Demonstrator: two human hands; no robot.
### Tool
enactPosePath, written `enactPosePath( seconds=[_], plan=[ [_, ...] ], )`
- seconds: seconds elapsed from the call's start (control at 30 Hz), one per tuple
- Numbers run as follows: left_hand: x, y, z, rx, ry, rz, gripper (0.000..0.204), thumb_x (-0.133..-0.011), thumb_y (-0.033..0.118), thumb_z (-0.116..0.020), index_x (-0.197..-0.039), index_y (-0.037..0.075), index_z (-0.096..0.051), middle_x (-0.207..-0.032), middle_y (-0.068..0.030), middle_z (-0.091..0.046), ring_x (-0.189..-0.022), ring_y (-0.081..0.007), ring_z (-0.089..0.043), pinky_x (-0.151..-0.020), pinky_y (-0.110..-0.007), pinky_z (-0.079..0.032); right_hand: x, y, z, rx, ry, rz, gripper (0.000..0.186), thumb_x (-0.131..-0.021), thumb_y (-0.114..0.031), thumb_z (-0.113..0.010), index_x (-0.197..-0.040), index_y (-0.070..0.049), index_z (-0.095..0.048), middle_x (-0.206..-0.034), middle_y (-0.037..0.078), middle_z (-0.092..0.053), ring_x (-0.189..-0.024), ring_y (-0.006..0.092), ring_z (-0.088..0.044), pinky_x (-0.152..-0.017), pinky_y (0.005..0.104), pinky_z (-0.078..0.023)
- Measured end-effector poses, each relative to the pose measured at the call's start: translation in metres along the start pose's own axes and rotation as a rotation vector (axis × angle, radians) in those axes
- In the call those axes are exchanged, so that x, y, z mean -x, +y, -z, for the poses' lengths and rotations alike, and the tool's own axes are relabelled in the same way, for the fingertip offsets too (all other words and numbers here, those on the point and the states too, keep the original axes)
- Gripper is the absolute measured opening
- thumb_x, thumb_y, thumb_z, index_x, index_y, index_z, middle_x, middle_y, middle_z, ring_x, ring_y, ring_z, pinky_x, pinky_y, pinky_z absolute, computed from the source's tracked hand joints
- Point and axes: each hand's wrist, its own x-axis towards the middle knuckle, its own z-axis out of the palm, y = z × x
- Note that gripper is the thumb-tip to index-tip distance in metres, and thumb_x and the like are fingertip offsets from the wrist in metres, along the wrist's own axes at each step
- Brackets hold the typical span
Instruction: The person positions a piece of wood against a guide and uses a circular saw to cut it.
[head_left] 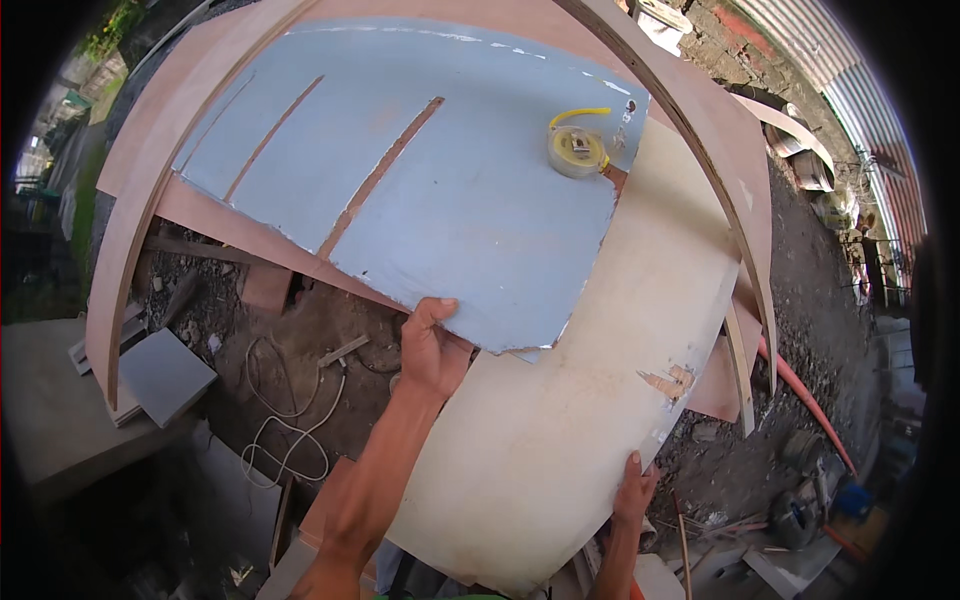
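Observation:
A pale blue painted sheet (480, 230) with torn edges and long slits lies across the upper middle. My left hand (432, 350) grips its near edge, thumb on top and fingers hidden underneath. A clear and yellow tape measure (577, 150) rests on the sheet toward the far right, with a short length of yellow blade showing. Partly under the blue sheet is a larger cream sheet (540, 430), chipped at its right side. My right hand (633, 490) is closed around the lower right edge of this cream sheet; some of its fingers are out of sight below.
Two curved wooden strips (205, 145) arch over the left and right sides. Pinkish plywood (752, 180) lies beneath the sheets. On the dirt are a white cord (283, 440) and an orange hose (808, 396). Grey square boards (167, 375) sit at left; corrugated metal (850, 70) stands far right.

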Motion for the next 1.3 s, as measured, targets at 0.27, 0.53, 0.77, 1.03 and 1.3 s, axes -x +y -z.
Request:
enactPosePath(
  seconds=[0.27, 0.53, 0.77, 1.03, 1.3],
  plan=[
    [0.001, 0.011, -0.028, 0.085, -0.03, 0.104, 0.052, -0.08, 0.015, -0.064, -0.129, 0.002, -0.051, -0.127, -0.0106, -0.058, -0.119, -0.0283, -0.054, -0.108, -0.047, -0.042, 0.017, -0.016, -0.213, -0.175, -0.342, -0.065, 0.032, -0.099, -0.028, -0.064, -0.107, 0.003, -0.065, -0.099, 0.005, -0.066, -0.084, 0.0104, -0.058, -0.072, 0.0282, -0.048],
    [-0.036, -0.033, -0.008, 0.177, 0.031, 0.139, 0.05, -0.079, 0.011, -0.06, -0.126, 0.0, -0.051, -0.124, -0.0116, -0.058, -0.118, -0.0286, -0.053, -0.107, -0.047, -0.042, 0.046, 0.035, -0.369, 0.153, 0.042, 0.523, 0.049, -0.099, -0.042, -0.059, -0.115, 0.004, -0.062, -0.091, 0.011, -0.07, -0.08, 0.0263, -0.065, -0.077, 0.0414, -0.051],
    [-0.045, -0.041, 0.005, 0.145, 0.05, 0.201, 0.048, -0.077, 0.009, -0.059, -0.124, 0.0, -0.052, -0.123, -0.0108, -0.058, -0.116, -0.0279, -0.055, -0.105, -0.048, -0.043, 0.034, 0.048, -0.362, 0.526, -0.426, 0.233, 0.058, -0.098, -0.052, -0.056, -0.097, 0.005, -0.063, -0.077, 0.018, -0.065, -0.072, 0.0267, -0.063, -0.069, 0.0417, -0.049],
    [-0.053, -0.051, 0.014, 0.161, 0.056, 0.163, 0.049, -0.075, 0.009, -0.057, -0.123, 0.001, -0.053, -0.12, -0.0093, -0.059, -0.117, -0.0289, -0.055, -0.108, -0.049, -0.042, 0.043, 0.079, -0.291, 0.225, -0.731, 0.624, 0.037, -0.094, -0.032, -0.069, -0.096, 0.004, -0.06, -0.072, 0.008, -0.061, -0.071, 0.0185, -0.06, -0.067, 0.0346, -0.048],
    [-0.069, -0.065, 0.033, 0.177, 0.088, 0.185, 0.052, -0.073, 0.008, -0.056, -0.124, 0.003, -0.052, -0.121, -0.0082, -0.057, -0.115, -0.028, -0.054, -0.105, -0.049, -0.042, -0.012, 0.008, -0.164, 0.218, -0.272, 0.156, 0.022, -0.098, -0.018, -0.063, -0.099, 0.004, -0.063, -0.082, 0.007, -0.067, -0.072, 0.0107, -0.062, -0.063, 0.0271, -0.048]
  ],
)
